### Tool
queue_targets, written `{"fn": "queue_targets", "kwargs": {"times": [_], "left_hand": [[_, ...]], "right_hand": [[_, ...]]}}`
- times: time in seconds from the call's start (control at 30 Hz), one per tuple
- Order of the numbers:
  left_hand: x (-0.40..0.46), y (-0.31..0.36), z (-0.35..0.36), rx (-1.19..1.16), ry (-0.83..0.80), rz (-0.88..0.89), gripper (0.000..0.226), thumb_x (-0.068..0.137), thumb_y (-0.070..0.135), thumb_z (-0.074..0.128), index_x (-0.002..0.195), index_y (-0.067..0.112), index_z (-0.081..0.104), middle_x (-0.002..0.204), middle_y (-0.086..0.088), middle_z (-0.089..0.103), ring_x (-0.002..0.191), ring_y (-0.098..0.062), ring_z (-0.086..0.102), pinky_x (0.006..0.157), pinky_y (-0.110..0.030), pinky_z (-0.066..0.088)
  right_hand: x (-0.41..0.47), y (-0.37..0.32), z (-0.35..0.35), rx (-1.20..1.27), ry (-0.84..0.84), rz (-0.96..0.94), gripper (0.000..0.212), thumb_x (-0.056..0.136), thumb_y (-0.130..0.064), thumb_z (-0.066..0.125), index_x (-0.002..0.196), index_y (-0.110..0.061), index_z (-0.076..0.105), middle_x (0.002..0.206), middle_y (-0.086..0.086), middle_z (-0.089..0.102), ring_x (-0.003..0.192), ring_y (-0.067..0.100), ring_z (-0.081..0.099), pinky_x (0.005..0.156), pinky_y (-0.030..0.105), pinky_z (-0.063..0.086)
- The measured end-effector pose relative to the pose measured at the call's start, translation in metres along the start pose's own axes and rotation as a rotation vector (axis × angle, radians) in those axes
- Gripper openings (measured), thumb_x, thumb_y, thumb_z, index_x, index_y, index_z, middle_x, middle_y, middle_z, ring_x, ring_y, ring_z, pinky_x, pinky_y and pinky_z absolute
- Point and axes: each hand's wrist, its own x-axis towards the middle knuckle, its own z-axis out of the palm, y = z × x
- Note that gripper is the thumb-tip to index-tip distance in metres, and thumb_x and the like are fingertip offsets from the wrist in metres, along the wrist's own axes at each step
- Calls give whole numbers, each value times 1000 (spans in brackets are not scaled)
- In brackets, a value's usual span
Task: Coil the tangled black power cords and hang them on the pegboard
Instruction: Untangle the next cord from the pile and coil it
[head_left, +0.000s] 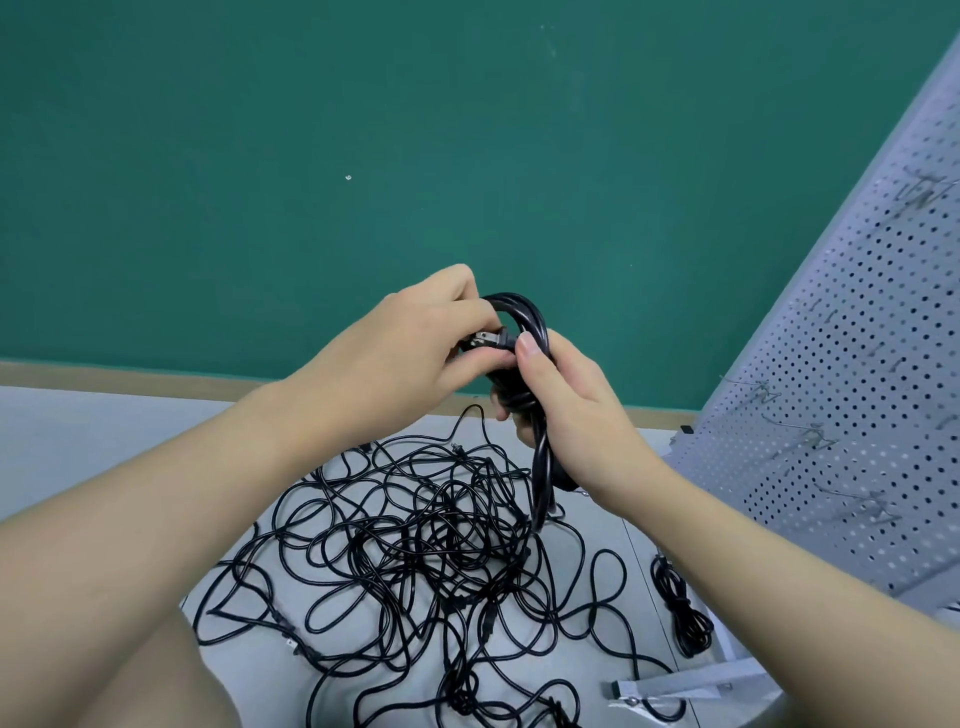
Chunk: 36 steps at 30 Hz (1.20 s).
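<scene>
I hold a coiled black power cord up above the table. My right hand grips the bundle around its middle, thumb pressed on the coil. My left hand pinches the cord's plug end, metal prongs showing, at the top of the coil. Below on the grey table lies a big tangle of black cords. A finished coiled cord lies to the right of the tangle. The white pegboard leans at the right, with metal hooks sticking out.
A green wall with a tan baseboard stands behind the grey table. A white strip of the pegboard's stand lies at the lower right. My knee shows at the bottom left.
</scene>
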Motion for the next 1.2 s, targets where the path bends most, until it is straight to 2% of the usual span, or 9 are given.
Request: {"fn": "queue_targets", "kwargs": {"times": [0.23, 0.33, 0.43, 0.5, 0.6, 0.73, 0.87, 1.0, 1.2], "left_hand": [[-2, 0, 7, -76, 23, 41, 31, 99, 52, 52, 95, 22, 61, 97, 10, 47, 80, -19, 61, 69, -47, 54], [0, 0, 7, 20, 111, 128, 33, 100, 48, 53, 98, 18, 66, 98, 8, 51, 70, -24, 63, 60, -45, 53], [2, 0, 4, 213, 190, 276, 33, 101, 36, 56, 95, 7, 70, 94, -4, 58, 48, -25, 45, 43, -35, 43], [2, -2, 3, 291, 220, 354, 31, 102, 30, 58, 93, 3, 70, 91, -9, 60, 45, -23, 33, 41, -28, 32], [2, -8, 7, 314, 249, 411, 32, 103, 29, 57, 96, 0, 70, 90, -11, 62, 47, -23, 36, 41, -28, 34], [-1, -7, 25, 77, 258, 209, 31, 104, 34, 56, 108, 7, 69, 94, -2, 63, 73, -23, 63, 63, -42, 55], [3, 5, 35, -224, 215, -30, 27, 101, 40, 60, 114, 16, 62, 101, 8, 66, 96, -9, 66, 88, -34, 56], [4, 20, 42, -464, 238, -209, 21, 97, 31, 68, 109, 17, 57, 96, 6, 67, 92, -10, 66, 85, -24, 54], [9, 29, 44, -316, 178, -98, 25, 91, 35, 74, 107, 27, 57, 95, 11, 58, 87, -13, 59, 79, -20, 47]], "right_hand": [[0, 5, -4, 75, 96, -17, 26, 111, -30, 45, 95, -13, 55, 69, 8, 60, 60, 17, 51, 51, 23, 38], [0, 2, -3, 163, 143, 7, 23, 111, -27, 45, 96, -11, 54, 67, 7, 59, 53, 13, 50, 49, 23, 37], [1, -1, -3, 226, 155, 25, 22, 111, -25, 44, 99, -8, 50, 67, 4, 61, 46, 8, 48, 47, 22, 36], [0, -2, -5, 241, 151, 21, 22, 111, -26, 44, 99, -8, 50, 67, 4, 62, 45, 8, 48, 47, 23, 36], [0, 3, -11, 207, 129, 17, 21, 110, -30, 47, 102, -11, 51, 69, 7, 64, 48, 12, 47, 50, 23, 37], [-1, 12, -24, 200, 13, 82, 26, 100, -42, 61, 113, -19, 61, 82, 5, 71, 66, 14, 59, 63, 26, 46], [-3, 13, -38, 337, -128, 135, 35, 89, -21, 63, 122, -10, 59, 93, 8, 67, 76, 11, 63, 72, 24, 49], [-3, 15, -52, 368, -159, 178, 38, 88, -13, 64, 125, -5, 54, 93, 9, 64, 75, 13, 58, 74, 25, 47], [-9, 19, -70, 325, -191, 192, 33, 82, -5, 66, 114, -6, 55, 93, 9, 62, 75, 16, 56, 73, 26, 47]]}}
